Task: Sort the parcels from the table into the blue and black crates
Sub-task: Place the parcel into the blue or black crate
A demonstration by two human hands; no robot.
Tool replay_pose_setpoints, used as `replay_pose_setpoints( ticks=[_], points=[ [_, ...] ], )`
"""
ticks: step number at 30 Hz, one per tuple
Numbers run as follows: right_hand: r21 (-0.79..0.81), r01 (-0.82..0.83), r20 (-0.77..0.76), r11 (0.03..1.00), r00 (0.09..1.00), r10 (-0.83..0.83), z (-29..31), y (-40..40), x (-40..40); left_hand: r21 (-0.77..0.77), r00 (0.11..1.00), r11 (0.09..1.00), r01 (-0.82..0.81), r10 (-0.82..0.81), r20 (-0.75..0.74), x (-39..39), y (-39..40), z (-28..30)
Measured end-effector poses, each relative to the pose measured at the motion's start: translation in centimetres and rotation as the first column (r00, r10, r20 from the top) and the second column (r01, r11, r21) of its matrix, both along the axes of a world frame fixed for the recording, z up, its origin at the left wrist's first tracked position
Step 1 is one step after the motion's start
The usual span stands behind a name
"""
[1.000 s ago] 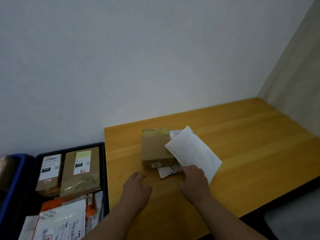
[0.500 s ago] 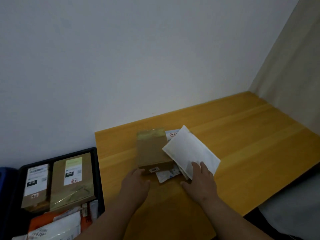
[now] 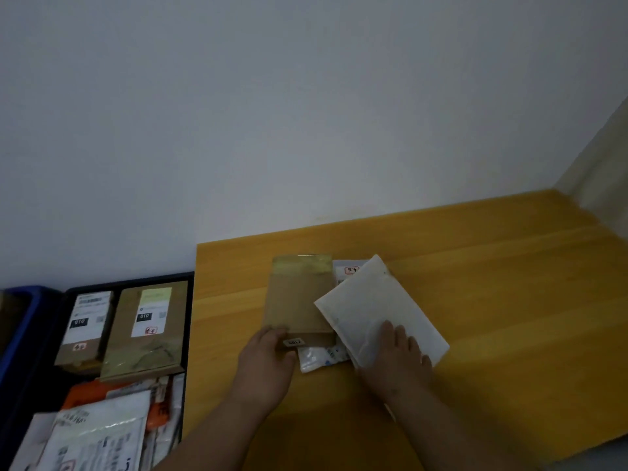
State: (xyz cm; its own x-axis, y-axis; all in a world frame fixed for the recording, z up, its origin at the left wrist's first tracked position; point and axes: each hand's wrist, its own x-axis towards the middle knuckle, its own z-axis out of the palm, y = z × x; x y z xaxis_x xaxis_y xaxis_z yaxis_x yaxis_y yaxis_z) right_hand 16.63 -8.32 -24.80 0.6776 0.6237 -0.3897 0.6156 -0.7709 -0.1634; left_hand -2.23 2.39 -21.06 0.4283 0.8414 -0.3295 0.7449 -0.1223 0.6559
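Left hand point(image 3: 263, 365) grips the brown box point(image 3: 300, 300); right hand point(image 3: 396, 358) presses flat on the white mailer point(image 3: 370, 307).

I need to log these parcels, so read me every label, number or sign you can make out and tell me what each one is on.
"010": black patch on the label of the left brown box in the black crate.
"010": black patch on the label of the bigger brown box beside it.
Small sticker on the table's brown box, at the left hand: digits blurred, unreadable.
Red signs, fine print elsewhere: too blurred.

One brown box point(image 3: 300, 300), two white mailers point(image 3: 377, 317), two crates point(image 3: 188, 283), two hands point(image 3: 265, 365).
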Motion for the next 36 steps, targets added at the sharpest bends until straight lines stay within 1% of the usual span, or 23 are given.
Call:
replay_pose_setpoints(
  ticks=[5, 7, 11, 13, 15, 17, 20, 22, 24, 26, 27, 28, 29, 30, 32, 33, 34, 36],
  points=[
    [0.008, -0.112, -0.01, 0.994, 0.994, 0.112, -1.1, -0.5, 1.1, -0.026, 0.996, 0.996, -0.085, 0.086, 0.006, 2.5, -1.0, -0.8],
    [0.043, -0.13, -0.01, 0.991, 0.991, 0.131, -0.9, -0.6, 2.0, -0.051, 0.995, 0.993, -0.104, 0.104, -0.003, 3.5, -1.5, -1.0],
    [0.232, -0.132, 0.03, 0.964, 0.991, 0.129, 0.4, -0.5, 4.2, -0.041, 0.993, 0.992, -0.119, 0.119, -0.003, 4.8, -2.0, -1.0],
    [0.319, -0.091, 0.042, 0.944, 0.996, 0.082, 1.4, -0.3, 5.2, -0.008, 0.992, 0.992, -0.125, 0.125, 0.028, 5.0, -1.9, -0.6],
    [0.405, -0.013, 0.031, 0.914, 1.0, 0.001, 2.4, 0.0, 6.0, 0.017, 0.988, 0.991, -0.133, 0.132, 0.075, 5.4, -1.7, -0.1],
    [0.508, 0.069, 0.007, 0.859, 0.996, -0.085, 3.7, 0.2, 6.4, 0.035, 0.984, 0.99, -0.139, 0.134, 0.116, 5.7, -1.4, 0.7],
    [0.646, 0.168, -0.058, 0.744, 0.983, -0.172, 6.2, 1.0, 6.3, 0.017, 0.975, 0.985, -0.171, 0.167, 0.145, 6.0, -0.9, 2.0],
    [0.732, 0.228, -0.125, 0.642, 0.971, -0.203, 8.3, 2.0, 5.7, -0.015, 0.96, 0.98, -0.199, 0.198, 0.196, 5.8, -0.5, 3.1],
    [0.806, 0.287, -0.209, 0.517, 0.956, -0.205, 10.2, 2.9, 4.7, -0.07, 0.936, 0.973, -0.219, 0.23, 0.265, 5.2, -0.1, 4.3],
    [0.842, 0.366, -0.315, 0.396, 0.93, -0.191, 11.9, 3.3, 3.5, -0.145, 0.911, 0.961, -0.238, 0.272, 0.31, 4.3, 0.6, 5.3],
    [0.838, 0.414, -0.379, 0.354, 0.91, -0.168, 12.6, 3.5, 2.8, -0.189, 0.895, 0.951, -0.245, 0.297, 0.332, 3.8, 1.0, 5.8],
    [0.815, 0.474, -0.458, 0.332, 0.879, -0.13, 13.0, 3.5, 2.1, -0.23, 0.876, 0.941, -0.246, 0.318, 0.363, 3.2, 1.4, 6.3],
    [0.772, 0.547, -0.552, 0.324, 0.829, -0.084, 13.4, 3.5, 1.4, -0.27, 0.85, 0.931, -0.247, 0.342, 0.4, 2.6, 1.7, 6.7],
    [0.709, 0.622, -0.65, 0.332, 0.759, -0.034, 13.6, 3.4, 0.6, -0.319, 0.82, 0.916, -0.242, 0.369, 0.437, 2.0, 1.9, 7.2],
    [0.561, 0.739, -0.811, 0.373, 0.581, 0.068, 13.7, 3.4, -1.0, -0.433, 0.755, 0.876, -0.214, 0.429, 0.496, 0.6, 2.4, 7.8],
    [0.492, 0.776, -0.863, 0.395, 0.493, 0.107, 13.6, 3.3, -1.8, -0.47, 0.731, 0.861, -0.195, 0.447, 0.515, -0.2, 2.7, 7.9],
    [0.443, 0.797, -0.894, 0.412, 0.428, 0.133, 13.3, 3.3, -2.4, -0.488, 0.724, 0.854, -0.181, 0.451, 0.521, -1.1, 2.9, 7.9],
    [0.397, 0.814, -0.917, 0.424, 0.365, 0.16, 12.8, 3.1, -3.5, -0.481, 0.74, 0.858, -0.179, 0.44, 0.509, -3.0, 3.4, 7.8]
  ],
)
